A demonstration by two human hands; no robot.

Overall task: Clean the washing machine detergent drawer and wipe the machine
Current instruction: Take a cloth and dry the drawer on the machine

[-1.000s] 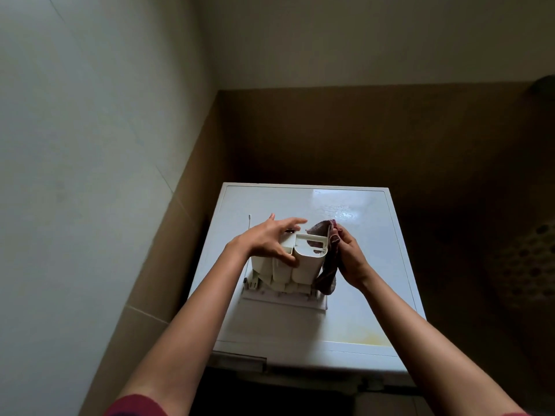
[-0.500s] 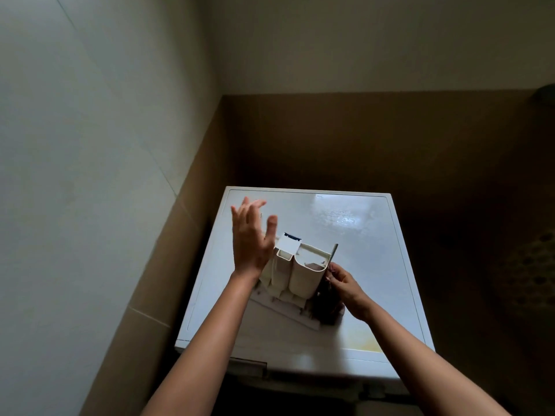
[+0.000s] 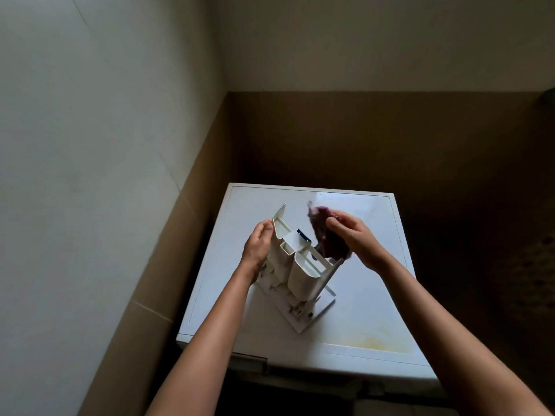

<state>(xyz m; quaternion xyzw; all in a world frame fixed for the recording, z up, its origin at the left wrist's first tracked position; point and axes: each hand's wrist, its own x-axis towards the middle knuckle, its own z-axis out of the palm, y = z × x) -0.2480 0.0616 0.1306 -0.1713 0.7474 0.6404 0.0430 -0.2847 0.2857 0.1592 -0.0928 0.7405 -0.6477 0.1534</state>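
Note:
A white detergent drawer (image 3: 295, 265) stands on end on the white top of the washing machine (image 3: 369, 298), its front panel flat on the lid and its compartments pointing up. My left hand (image 3: 258, 246) grips the drawer's left side near its upper edge. My right hand (image 3: 354, 238) holds a dark maroon cloth (image 3: 326, 238) bunched in its fingers, just above the drawer's right rear compartment. Part of the cloth hangs down against the drawer's rim.
The machine sits in a corner, with a pale wall (image 3: 90, 145) on the left and a brown-tiled wall (image 3: 375, 136) behind. A yellowish stain (image 3: 378, 343) marks the lid near its front right edge. A dark perforated basket (image 3: 537, 256) stands at the right.
My left hand came down from the air and took hold of the drawer's left side. My right hand rose from the drawer's base to its top with the cloth. The drawer turned.

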